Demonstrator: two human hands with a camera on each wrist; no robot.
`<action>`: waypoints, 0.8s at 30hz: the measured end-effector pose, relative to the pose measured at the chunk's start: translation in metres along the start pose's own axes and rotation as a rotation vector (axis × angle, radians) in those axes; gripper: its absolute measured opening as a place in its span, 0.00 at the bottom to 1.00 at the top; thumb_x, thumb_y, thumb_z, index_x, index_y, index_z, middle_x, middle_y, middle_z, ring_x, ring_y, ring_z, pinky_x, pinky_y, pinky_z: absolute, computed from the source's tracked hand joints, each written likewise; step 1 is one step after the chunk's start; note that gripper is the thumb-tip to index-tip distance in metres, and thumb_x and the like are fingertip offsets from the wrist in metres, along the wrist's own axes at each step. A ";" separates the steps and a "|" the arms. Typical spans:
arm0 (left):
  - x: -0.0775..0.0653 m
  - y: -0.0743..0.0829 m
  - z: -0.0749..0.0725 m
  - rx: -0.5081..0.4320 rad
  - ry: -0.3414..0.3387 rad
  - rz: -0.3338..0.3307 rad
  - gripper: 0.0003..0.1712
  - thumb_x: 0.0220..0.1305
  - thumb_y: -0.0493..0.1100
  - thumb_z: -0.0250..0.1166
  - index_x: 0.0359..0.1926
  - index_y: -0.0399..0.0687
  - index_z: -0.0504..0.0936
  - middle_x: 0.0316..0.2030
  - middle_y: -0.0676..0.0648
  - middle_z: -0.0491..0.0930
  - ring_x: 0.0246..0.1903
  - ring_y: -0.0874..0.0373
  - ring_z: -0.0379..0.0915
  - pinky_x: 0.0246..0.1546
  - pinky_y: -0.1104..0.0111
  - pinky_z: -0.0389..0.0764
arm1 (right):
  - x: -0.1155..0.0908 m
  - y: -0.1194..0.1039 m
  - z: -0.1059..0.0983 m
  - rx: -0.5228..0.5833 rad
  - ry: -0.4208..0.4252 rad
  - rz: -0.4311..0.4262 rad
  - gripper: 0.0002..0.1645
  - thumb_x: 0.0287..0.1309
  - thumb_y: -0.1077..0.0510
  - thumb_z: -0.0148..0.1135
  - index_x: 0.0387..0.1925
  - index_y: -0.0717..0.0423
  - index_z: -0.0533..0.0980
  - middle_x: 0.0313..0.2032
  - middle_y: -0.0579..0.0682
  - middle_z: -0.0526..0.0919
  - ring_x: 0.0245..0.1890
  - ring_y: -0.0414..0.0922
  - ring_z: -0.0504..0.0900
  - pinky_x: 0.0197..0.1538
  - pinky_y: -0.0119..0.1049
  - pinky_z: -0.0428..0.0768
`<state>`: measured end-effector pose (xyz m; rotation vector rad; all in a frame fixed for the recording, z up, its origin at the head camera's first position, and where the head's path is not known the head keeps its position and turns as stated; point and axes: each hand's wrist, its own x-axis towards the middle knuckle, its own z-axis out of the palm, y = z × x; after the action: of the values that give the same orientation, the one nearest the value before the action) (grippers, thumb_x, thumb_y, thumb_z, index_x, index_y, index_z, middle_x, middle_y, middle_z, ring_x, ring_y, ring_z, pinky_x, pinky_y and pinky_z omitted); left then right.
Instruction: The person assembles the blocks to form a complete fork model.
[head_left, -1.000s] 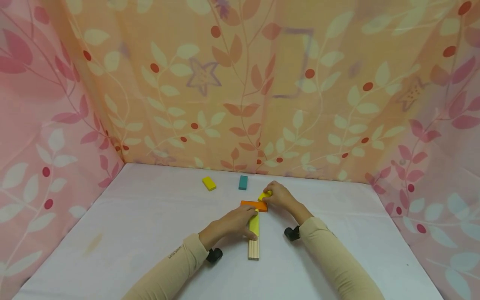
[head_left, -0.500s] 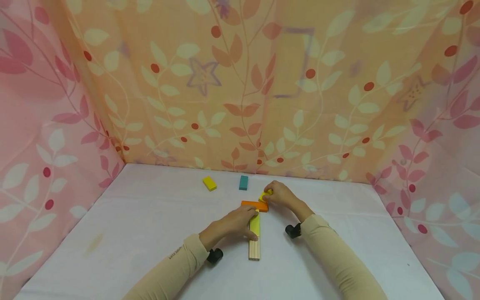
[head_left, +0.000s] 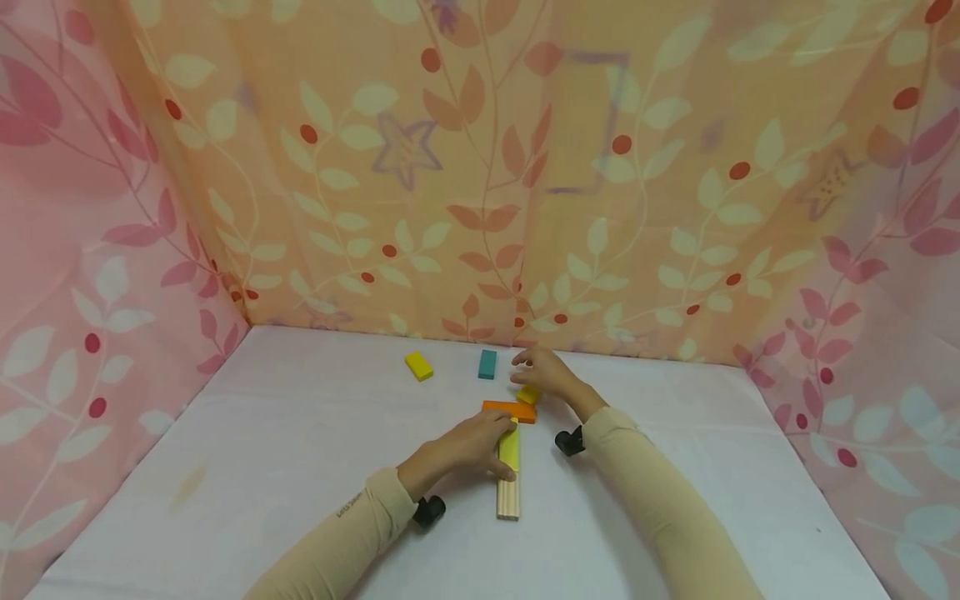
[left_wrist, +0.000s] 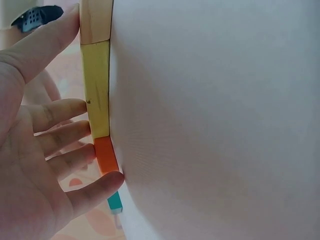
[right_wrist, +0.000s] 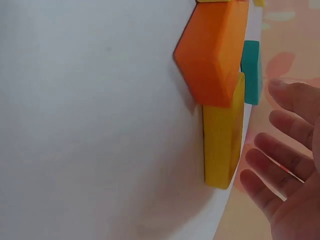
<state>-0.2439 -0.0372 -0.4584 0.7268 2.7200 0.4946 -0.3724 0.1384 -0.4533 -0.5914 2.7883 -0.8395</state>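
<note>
A plain wooden block point(head_left: 507, 498), a pale yellow block point(head_left: 510, 451) and an orange block point(head_left: 515, 412) form a line away from me, the orange one lying crosswise at the far end. My left hand point(head_left: 467, 443) rests along this line from the left; in the left wrist view, its extended fingers touch the wooden, yellow and orange blocks. Just behind the orange block's right end lies a deeper yellow block point(right_wrist: 218, 145), against or very near it. Over that block hovers my right hand point(head_left: 553, 372), fingers spread and holding nothing.
Further back on the white cloth point(head_left: 300, 433) are a teal block point(head_left: 487, 364) and another yellow block point(head_left: 418, 367). A patterned curtain point(head_left: 360, 208) closes off the back and both sides.
My right hand has let go of the yellow block behind the orange one and lifted slightly up and away, its fingers opening. My left hand has stayed in place.
</note>
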 end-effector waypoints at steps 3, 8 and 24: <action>0.000 0.000 0.001 0.001 -0.003 0.001 0.47 0.48 0.64 0.74 0.65 0.48 0.72 0.66 0.48 0.69 0.61 0.55 0.67 0.65 0.61 0.71 | 0.006 -0.007 0.003 -0.002 -0.012 -0.013 0.21 0.59 0.50 0.67 0.52 0.56 0.80 0.56 0.56 0.80 0.54 0.53 0.79 0.60 0.48 0.78; -0.001 -0.002 0.001 -0.004 0.003 0.005 0.47 0.47 0.63 0.75 0.65 0.48 0.72 0.66 0.48 0.69 0.61 0.55 0.67 0.65 0.61 0.72 | 0.015 -0.017 0.005 -0.026 -0.039 -0.032 0.23 0.60 0.50 0.66 0.54 0.55 0.78 0.59 0.56 0.78 0.59 0.54 0.76 0.64 0.50 0.75; -0.001 -0.002 0.000 0.005 0.004 0.026 0.46 0.49 0.61 0.75 0.65 0.47 0.71 0.66 0.48 0.68 0.63 0.56 0.66 0.66 0.61 0.71 | 0.029 -0.032 0.017 -0.140 -0.103 -0.078 0.30 0.61 0.54 0.66 0.62 0.59 0.73 0.64 0.57 0.74 0.58 0.52 0.74 0.70 0.49 0.68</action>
<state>-0.2436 -0.0391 -0.4593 0.7647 2.7199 0.4963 -0.3839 0.0934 -0.4507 -0.7484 2.7612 -0.6123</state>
